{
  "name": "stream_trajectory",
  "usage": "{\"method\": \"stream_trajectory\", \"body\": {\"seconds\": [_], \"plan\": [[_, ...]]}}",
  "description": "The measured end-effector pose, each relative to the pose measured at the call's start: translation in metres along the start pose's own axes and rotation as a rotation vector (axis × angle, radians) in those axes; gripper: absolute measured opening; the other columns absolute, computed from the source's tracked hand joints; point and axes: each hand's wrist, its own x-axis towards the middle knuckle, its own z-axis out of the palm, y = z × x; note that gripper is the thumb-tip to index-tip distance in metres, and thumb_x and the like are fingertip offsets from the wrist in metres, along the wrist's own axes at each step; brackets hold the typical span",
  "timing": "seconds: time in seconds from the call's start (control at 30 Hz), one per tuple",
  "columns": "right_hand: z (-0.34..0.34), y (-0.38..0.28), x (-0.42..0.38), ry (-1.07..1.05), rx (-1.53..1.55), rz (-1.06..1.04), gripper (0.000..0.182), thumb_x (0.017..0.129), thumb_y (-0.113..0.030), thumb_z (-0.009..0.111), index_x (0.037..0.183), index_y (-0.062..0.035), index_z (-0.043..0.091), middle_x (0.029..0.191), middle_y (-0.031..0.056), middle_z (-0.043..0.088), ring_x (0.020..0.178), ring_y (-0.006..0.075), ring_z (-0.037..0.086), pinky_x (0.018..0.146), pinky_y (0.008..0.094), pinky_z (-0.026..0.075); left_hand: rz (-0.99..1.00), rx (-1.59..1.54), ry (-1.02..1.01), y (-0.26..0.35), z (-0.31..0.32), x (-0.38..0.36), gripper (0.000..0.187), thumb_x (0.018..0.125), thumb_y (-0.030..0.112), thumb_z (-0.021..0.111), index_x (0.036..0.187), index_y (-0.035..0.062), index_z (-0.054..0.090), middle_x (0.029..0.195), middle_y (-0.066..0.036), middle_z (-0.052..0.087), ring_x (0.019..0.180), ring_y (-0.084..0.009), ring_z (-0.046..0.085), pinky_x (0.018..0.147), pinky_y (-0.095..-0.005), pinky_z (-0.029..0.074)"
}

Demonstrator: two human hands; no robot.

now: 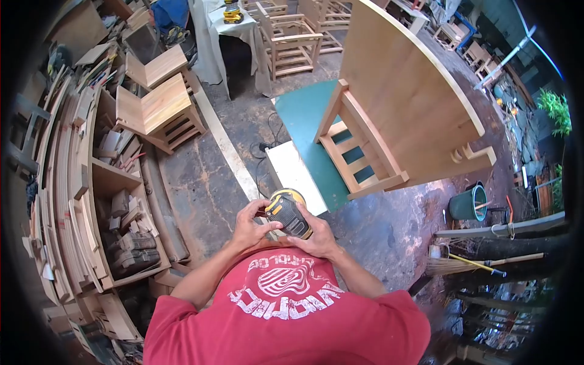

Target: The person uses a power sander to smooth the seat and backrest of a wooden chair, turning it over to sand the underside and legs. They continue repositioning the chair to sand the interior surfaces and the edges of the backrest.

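Observation:
A yellow and black power sander (289,214) is held in front of my chest, its dark body facing up at me. My left hand (253,224) grips its left side, thumb along the near edge. My right hand (316,233) closes on its right side, fingers partly hidden behind the tool. Just beyond the sander lies a white box-like block (295,175), on the edge of a green board (298,115). A large wooden chair with a broad curved panel (413,85) stands on that board, in front of me to the right.
Small wooden chairs (164,106) stand on the left beside shelves of stacked timber (76,201). A cloth-covered table (234,36) bears another yellow tool (233,14). Wooden chair frames (291,45) stand behind. A dark green bucket (467,204) and a broom (453,266) are at right.

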Motion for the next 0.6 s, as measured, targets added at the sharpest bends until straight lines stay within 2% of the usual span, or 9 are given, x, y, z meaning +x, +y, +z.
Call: {"method": "stream_trajectory", "body": {"seconds": [0.1,0.17,0.2,0.27,0.33,0.37,0.4,0.47,0.6], "plan": [[0.007,-0.001,0.007,0.003,-0.027,-0.012,0.098,0.074,-0.018,0.091,0.155,0.0029,0.039,0.128,0.0295,0.066,0.117,0.0331,0.07,0.098,0.0378,0.055,-0.061,-0.079,-0.012,-0.005,-0.004,-0.004,0.064,0.078,0.024,0.092,0.13,0.0007,0.063,0.117,-0.013,0.068,0.101,-0.0209,0.069,0.086,-0.0331,0.059],[0.021,-0.005,0.017,0.005,0.005,0.073,0.097,0.074,-0.016,0.091,0.153,0.0048,0.041,0.13,0.0283,0.067,0.116,0.0291,0.07,0.096,0.0375,0.057,-0.114,-0.141,0.094,-0.004,-0.002,-0.008,0.066,0.08,0.024,0.091,0.133,0.0004,0.061,0.12,-0.014,0.067,0.104,-0.022,0.068,0.086,-0.0328,0.059],[0.027,-0.008,0.025,-0.055,0.012,0.049,0.097,0.074,-0.016,0.091,0.153,0.0048,0.041,0.13,0.0283,0.067,0.116,0.0291,0.07,0.096,0.0375,0.057,-0.153,-0.204,0.136,-0.005,-0.003,-0.008,0.067,0.081,0.024,0.089,0.136,0.0001,0.058,0.123,-0.015,0.066,0.107,-0.023,0.068,0.087,-0.0324,0.059],[0.039,-0.014,0.038,0.018,-0.045,0.034,0.096,0.073,-0.014,0.091,0.153,0.0057,0.041,0.128,0.0282,0.068,0.114,0.0294,0.071,0.094,0.0376,0.057,-0.17,-0.21,0.18,-0.012,-0.016,-0.005,0.075,0.084,0.031,0.087,0.142,-0.0014,0.053,0.129,-0.018,0.063,0.112,-0.0252,0.065,0.09,-0.0356,0.058],[0.055,-0.018,0.055,0.007,-0.076,-0.028,0.096,0.073,-0.015,0.091,0.152,0.0056,0.042,0.128,0.0283,0.067,0.114,0.0304,0.071,0.096,0.0376,0.057,-0.284,-0.093,0.048,-0.006,-0.044,0.004,0.082,0.084,0.039,0.086,0.145,-0.0027,0.05,0.134,-0.02,0.061,0.117,-0.0267,0.064,0.095,-0.0394,0.056],[0.062,-0.026,0.064,-0.024,-0.104,-0.022,0.096,0.073,-0.019,0.092,0.152,0.0043,0.043,0.127,0.0282,0.068,0.113,0.0343,0.071,0.094,0.0396,0.057,-0.336,-0.102,0.012,-0.002,-0.061,0.008,0.092,0.082,0.05,0.085,0.147,-0.003,0.048,0.138,-0.023,0.059,0.123,-0.0315,0.061,0.102,-0.0428,0.052],[0.071,-0.031,0.073,-0.052,-0.132,-0.014,0.097,0.073,-0.023,0.093,0.152,0.0029,0.043,0.126,0.028,0.068,0.112,0.0382,0.071,0.092,0.0416,0.058,-0.337,-0.106,0.02,-0.012,-0.071,0.011,0.092,0.082,0.05,0.085,0.147,-0.003,0.048,0.138,-0.023,0.059,0.123,-0.0315,0.061,0.102,-0.0428,0.052],[0.094,-0.031,0.095,-0.087,-0.151,0.009,0.096,0.073,-0.025,0.092,0.152,0.0005,0.044,0.126,0.0273,0.068,0.112,0.0388,0.071,0.093,0.0428,0.058,-0.367,-0.035,0.028,-0.032,-0.093,0.017,0.092,0.081,0.051,0.085,0.145,-0.0039,0.05,0.137,-0.027,0.059,0.13,-0.0358,0.058,0.11,-0.0433,0.046],[0.145,-0.043,0.151,-0.172,-0.286,0.017,0.096,0.075,-0.032,0.089,0.155,-0.0083,0.043,0.127,0.0241,0.069,0.113,0.0414,0.069,0.094,0.0466,0.057,-0.417,0.039,0.064,-0.059,-0.151,0.032,0.091,0.081,0.047,0.086,0.145,-0.0065,0.048,0.136,-0.029,0.058,0.13,-0.0361,0.058,0.111,-0.0427,0.046]]}}
